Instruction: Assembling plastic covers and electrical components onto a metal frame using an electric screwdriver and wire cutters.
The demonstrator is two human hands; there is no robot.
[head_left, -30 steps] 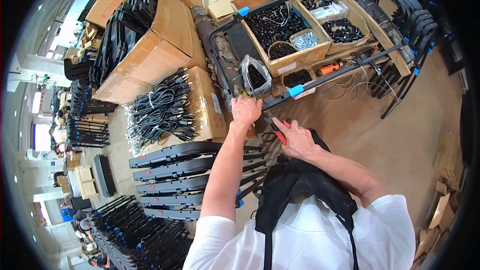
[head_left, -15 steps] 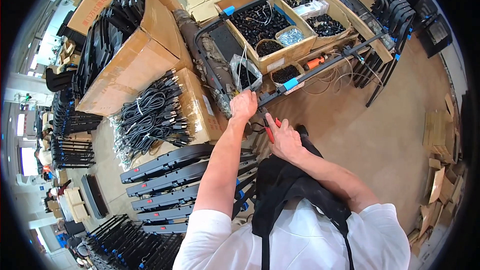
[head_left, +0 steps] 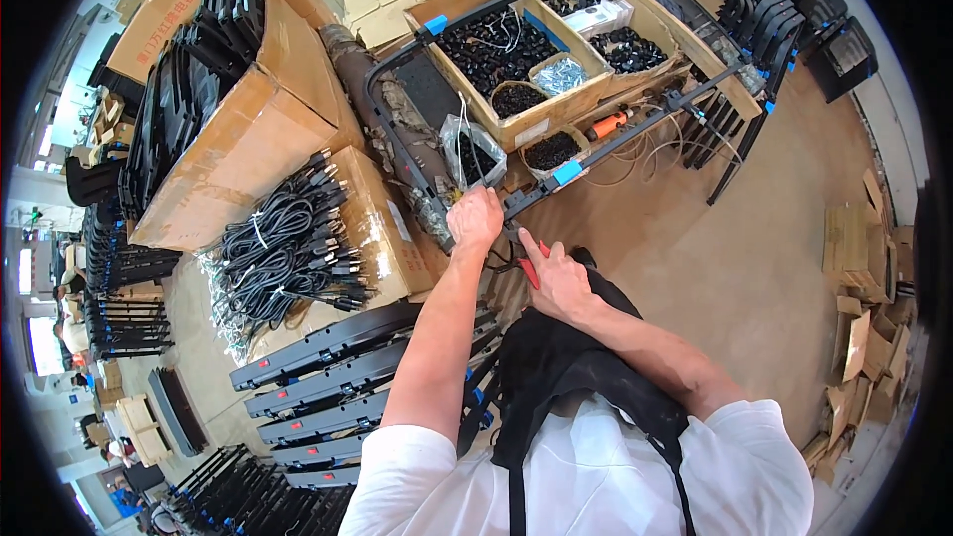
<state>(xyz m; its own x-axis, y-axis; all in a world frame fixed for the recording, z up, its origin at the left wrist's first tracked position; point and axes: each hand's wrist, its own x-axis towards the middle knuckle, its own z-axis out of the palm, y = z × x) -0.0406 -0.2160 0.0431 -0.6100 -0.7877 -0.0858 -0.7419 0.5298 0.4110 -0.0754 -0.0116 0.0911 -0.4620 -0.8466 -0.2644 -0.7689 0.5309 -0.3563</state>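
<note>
My left hand [head_left: 476, 218] is closed at the near corner of a black tubular frame [head_left: 536, 201]; a thin cable [head_left: 479, 161] runs into its fist, and the fingertips are hidden. Close beside it on the right, my right hand [head_left: 558, 283] grips red-handled pliers [head_left: 530, 272], their jaws toward the frame corner and my left hand. Blue tape [head_left: 567, 173] wraps the frame's near bar. Just beyond my left hand stands a clear plastic bag [head_left: 473, 151] of small dark parts. Next to it is a small box of black screws [head_left: 551, 150].
Wooden trays [head_left: 593, 89] of black parts and silver screws lie under the frame. An orange-handled tool [head_left: 610, 124] lies near them. Bundled black cables [head_left: 283, 243] rest on a carton at left, below a large carton [head_left: 248, 149]. Long black housings [head_left: 323, 347] are stacked near my left arm.
The whole view has shifted slightly, so the surroundings appear a little farther left. Both hands keep nearly the same place at the frame corner, and the pliers stay in my right hand.
</note>
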